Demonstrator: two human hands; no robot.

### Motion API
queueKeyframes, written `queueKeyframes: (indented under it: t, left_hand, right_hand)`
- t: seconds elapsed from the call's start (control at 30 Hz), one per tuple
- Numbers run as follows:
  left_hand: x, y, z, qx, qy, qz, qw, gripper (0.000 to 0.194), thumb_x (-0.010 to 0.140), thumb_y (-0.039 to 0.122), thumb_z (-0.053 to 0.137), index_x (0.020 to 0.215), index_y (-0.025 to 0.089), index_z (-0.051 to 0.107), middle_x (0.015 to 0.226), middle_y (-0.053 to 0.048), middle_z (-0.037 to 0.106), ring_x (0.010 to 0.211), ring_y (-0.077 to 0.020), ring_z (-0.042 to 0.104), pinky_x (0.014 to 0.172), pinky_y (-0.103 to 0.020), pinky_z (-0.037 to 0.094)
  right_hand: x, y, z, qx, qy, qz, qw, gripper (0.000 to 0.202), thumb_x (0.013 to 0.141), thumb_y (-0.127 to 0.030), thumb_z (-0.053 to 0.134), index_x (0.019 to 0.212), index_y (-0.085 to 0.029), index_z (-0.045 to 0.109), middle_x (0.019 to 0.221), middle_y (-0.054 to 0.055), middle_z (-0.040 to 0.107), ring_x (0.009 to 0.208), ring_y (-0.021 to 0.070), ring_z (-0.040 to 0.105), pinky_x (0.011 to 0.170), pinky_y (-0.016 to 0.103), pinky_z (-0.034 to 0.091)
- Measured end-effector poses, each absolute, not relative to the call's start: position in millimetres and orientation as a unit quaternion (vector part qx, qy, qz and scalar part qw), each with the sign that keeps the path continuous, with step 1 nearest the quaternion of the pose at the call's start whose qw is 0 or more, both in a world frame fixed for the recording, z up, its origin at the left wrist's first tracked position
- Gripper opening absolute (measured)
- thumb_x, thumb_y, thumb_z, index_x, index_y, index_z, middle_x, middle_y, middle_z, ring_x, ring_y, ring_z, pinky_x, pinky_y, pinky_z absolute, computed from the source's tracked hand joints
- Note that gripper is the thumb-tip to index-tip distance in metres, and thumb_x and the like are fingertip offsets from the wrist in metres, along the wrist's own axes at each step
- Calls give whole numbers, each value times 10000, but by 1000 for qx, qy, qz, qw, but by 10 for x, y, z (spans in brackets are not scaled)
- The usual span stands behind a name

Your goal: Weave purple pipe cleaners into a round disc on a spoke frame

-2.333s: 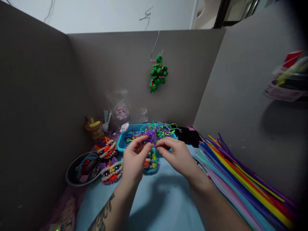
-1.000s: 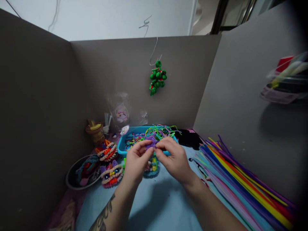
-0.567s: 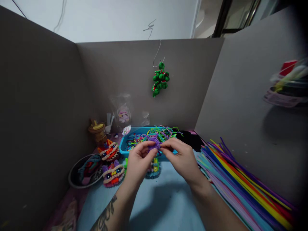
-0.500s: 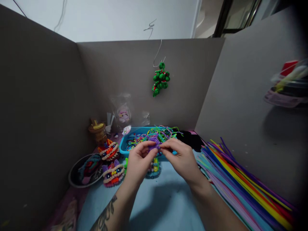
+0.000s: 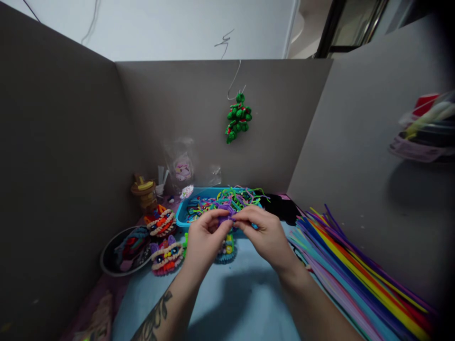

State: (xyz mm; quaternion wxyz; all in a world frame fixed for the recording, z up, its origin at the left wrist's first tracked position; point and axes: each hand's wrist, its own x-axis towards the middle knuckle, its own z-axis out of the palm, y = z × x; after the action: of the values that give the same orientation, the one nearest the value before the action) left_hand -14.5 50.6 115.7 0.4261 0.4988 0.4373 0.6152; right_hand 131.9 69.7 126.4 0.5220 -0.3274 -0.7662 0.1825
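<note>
A small purple pipe-cleaner piece [image 5: 224, 216] is held between my two hands, above the front edge of a blue tray [image 5: 183, 223] filled with coloured pipe-cleaner bits. My left hand [image 5: 208, 237] pinches its left side between thumb and fingers. From the right, my right hand [image 5: 265, 232] has thumb and fingertips closed on the piece's right edge. The fingertips hide part of its shape. Behind my wrists, a blue-grey fuzzy figure with yellow parts [image 5: 226, 250] lies on the light blue mat [image 5: 249, 293], partly covered.
Two fuzzy animal faces [image 5: 167, 255] and a round bowl [image 5: 103, 258] are on the left. Long coloured pipe cleaners [image 5: 355, 265] lie at the right. A green ornament [image 5: 239, 118] hangs at the back panel. A wooden-lidded jar [image 5: 144, 192] stands back left.
My right hand has shifted very slightly left, and the purple piece has tilted a little between the fingers. Both hands keep their pinch.
</note>
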Motion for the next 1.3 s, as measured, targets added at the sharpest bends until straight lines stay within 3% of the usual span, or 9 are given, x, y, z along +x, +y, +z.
queueKeyframes:
  t: [0.37, 0.67, 0.83, 0.97, 1.3]
  left_hand:
    - [-137, 478, 1190, 515, 449, 599, 417, 191, 670, 253, 718, 836, 161, 698, 718, -48, 703, 589, -131, 610, 537, -205, 462]
    - [-116, 409, 1188, 577, 492, 599, 259, 144, 700, 212, 670, 830, 201, 729, 554, 20, 622, 440, -83, 450, 444, -186, 350]
    - [-110, 356, 1143, 617, 487, 597, 161, 192, 719, 225, 678, 894, 263, 745, 750, -16, 724, 549, -132, 588, 608, -234, 465]
    - [-117, 335, 1092, 638, 471, 595, 133, 243, 738, 221, 674, 961, 291, 740, 865, -36, 745, 677, -172, 664, 741, -263, 489]
    - [-170, 387, 1084, 668, 445, 596, 35, 232, 798, 185, 609, 1010, 214, 698, 870, -41, 743, 671, -150, 673, 692, -245, 527]
  right_hand:
    - [1351, 703, 1287, -338, -763, 256, 488, 53, 777, -205, 634, 800, -210, 681, 758, 18, 656, 703, 146, 599, 607, 253, 478]
    - [1324, 731, 1270, -303, -736, 366, 483, 30, 785, -221, 611, 766, -203, 596, 728, -13, 575, 695, 125, 552, 635, 240, 457]
    - [1247, 706, 1219, -297, -683, 429, 511, 140, 773, -309, 625, 741, -202, 540, 698, -30, 518, 649, 114, 518, 612, 224, 445]
    - [1171, 669, 1199, -312, -636, 443, 549, 158, 759, -292, 628, 690, -199, 520, 654, -44, 489, 592, 98, 483, 565, 204, 418]
    - [1138, 639, 1252, -339, -570, 516, 542, 160, 643, -260, 709, 751, -179, 623, 707, -13, 613, 653, 121, 564, 650, 247, 472]
